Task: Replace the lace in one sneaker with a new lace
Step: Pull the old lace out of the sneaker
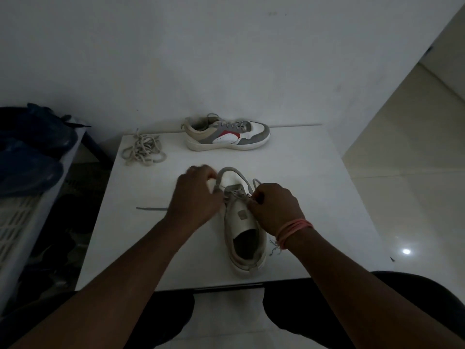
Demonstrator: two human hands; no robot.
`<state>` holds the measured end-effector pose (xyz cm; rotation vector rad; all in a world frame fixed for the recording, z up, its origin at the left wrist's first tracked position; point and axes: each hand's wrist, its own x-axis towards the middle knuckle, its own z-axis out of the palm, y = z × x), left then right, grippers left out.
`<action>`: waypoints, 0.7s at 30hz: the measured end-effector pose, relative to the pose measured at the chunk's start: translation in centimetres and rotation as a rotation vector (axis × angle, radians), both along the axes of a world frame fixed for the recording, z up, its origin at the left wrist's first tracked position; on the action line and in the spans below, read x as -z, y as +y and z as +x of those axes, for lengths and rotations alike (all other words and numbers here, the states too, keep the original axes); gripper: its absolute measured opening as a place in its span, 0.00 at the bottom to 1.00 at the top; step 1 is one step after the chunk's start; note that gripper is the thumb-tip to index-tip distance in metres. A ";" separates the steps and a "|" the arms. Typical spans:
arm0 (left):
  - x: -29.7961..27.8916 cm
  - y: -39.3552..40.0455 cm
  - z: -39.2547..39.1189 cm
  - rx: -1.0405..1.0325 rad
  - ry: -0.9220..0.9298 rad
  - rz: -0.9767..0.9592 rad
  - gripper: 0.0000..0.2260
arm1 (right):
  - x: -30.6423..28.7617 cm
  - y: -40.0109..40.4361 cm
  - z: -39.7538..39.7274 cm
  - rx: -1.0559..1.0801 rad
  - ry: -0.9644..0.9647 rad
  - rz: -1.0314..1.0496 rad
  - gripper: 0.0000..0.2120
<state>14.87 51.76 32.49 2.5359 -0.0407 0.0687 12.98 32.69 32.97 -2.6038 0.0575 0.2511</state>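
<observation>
Where a white table (289, 167) meets a pale wall, a person sits at its near edge with both arms reaching forward. A sneaker (245, 233) lies near the middle of the table, long axis running from the near edge toward the far edge, heel opening toward the person and toe pointing away. It is off-white with a dark inside and a small square patch on its tongue. A grey lace (232, 172) loops up above its toe end. The left hand (195, 197) curls its fingers around the lace on the sneaker's left side; the right hand (275, 206), with pink bands at the wrist, pinches the lace at the eyelets on the right. A second sneaker (226, 133), white, grey and red, lies along the far edge, toe pointing right. A loose bundled lace (143, 151) sits near the far left corner.
</observation>
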 end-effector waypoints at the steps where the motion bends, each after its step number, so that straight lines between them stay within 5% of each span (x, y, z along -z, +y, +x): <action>1: 0.0 -0.9 -0.4 0.109 -0.068 0.080 0.12 | -0.1 0.2 -0.1 -0.014 -0.006 -0.012 0.08; 4: 0.3 -3.1 -1.6 0.254 -0.220 0.382 0.08 | -0.1 0.5 -0.2 -0.044 -0.035 -0.052 0.08; 7: 0.7 -2.5 -1.6 0.179 -0.239 0.428 0.06 | -0.2 0.4 -0.3 -0.039 -0.024 -0.036 0.10; 9: 0.2 -1.5 -0.6 0.040 -0.240 0.273 0.06 | -0.2 0.2 -0.2 -0.021 -0.007 -0.019 0.10; 13: -2.2 1.4 2.2 -0.505 -0.045 -0.474 0.05 | 0.0 0.2 -0.2 -0.003 -0.004 -0.009 0.09; 14: -2.3 1.7 2.4 -0.533 -0.043 -0.491 0.06 | 0.1 0.3 -0.2 -0.003 -0.008 -0.015 0.09; 19: -0.4 -2.0 -0.4 0.125 -0.125 0.217 0.11 | 0.5 0.6 -0.1 -0.032 -0.021 -0.055 0.07; 21: 0.0 -3.4 -1.3 0.200 -0.139 0.508 0.12 | 0.5 0.6 -0.2 -0.042 -0.032 -0.066 0.06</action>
